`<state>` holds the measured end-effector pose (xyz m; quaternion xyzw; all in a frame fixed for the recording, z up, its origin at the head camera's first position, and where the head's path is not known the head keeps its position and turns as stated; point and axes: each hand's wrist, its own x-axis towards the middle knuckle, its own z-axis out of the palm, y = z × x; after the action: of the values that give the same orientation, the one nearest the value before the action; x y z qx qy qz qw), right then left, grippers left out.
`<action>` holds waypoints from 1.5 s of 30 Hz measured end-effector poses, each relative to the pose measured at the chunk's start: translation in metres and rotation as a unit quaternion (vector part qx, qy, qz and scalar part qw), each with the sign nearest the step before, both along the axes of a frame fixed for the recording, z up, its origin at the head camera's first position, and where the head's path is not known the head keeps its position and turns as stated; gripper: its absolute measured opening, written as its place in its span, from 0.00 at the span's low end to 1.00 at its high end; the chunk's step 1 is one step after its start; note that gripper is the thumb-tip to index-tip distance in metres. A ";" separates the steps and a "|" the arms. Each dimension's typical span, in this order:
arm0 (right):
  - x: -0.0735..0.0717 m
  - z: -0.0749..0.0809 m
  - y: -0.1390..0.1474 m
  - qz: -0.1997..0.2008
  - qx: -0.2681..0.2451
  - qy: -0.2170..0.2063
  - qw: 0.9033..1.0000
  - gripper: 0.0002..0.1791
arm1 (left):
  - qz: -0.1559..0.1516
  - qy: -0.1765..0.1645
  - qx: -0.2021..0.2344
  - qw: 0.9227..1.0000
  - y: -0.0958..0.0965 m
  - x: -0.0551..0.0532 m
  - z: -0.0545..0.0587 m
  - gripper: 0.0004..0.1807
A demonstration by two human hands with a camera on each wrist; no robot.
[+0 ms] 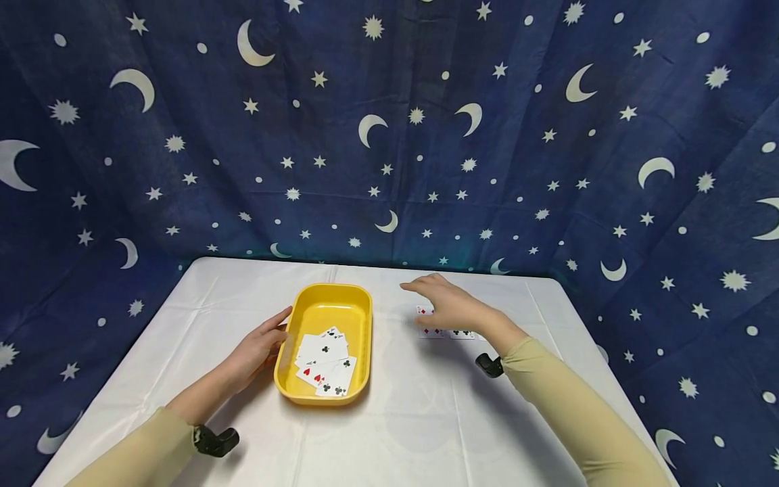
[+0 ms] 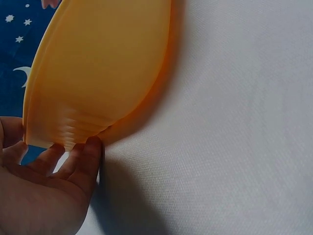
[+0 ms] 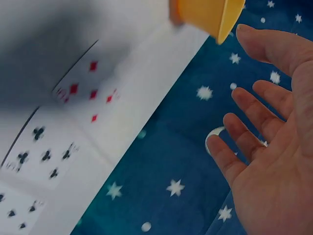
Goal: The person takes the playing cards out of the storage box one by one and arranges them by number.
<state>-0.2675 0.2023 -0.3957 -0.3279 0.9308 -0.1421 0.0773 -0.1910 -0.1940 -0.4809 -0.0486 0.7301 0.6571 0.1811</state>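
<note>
Holding overlapping playing cards [image 1: 316, 350], the yellow tray [image 1: 331, 312] is pinched by the left hand [image 1: 254, 353], the right hand [image 1: 452, 304] spread.

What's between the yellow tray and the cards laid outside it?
In the head view, bare white tablecloth from tray to cards, the right hand hovering partly above.

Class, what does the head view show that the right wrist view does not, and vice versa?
Only the head view shows the left hand and the playing cards inside the yellow tray. Only the right wrist view shows the palm of the right hand and all five pips on the five of diamonds. Both share the right hand, yellow tray and star-patterned curtain.
</note>
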 end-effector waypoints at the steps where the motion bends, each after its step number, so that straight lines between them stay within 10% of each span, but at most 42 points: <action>1: 0.000 0.000 -0.004 0.004 0.001 -0.001 1.000 0.41 | 0.000 0.001 0.000 1.000 0.000 0.000 0.000 0.37; 45: -0.001 -0.043 -0.145 0.188 0.138 0.021 0.972 0.27 | 0.002 -0.002 0.004 1.000 -0.001 -0.002 -0.004 0.36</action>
<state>-0.2689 0.0569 -0.4390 -0.4858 0.8646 0.0117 0.1274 -0.1931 -0.1950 -0.4845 -0.0503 0.7267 0.6606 0.1814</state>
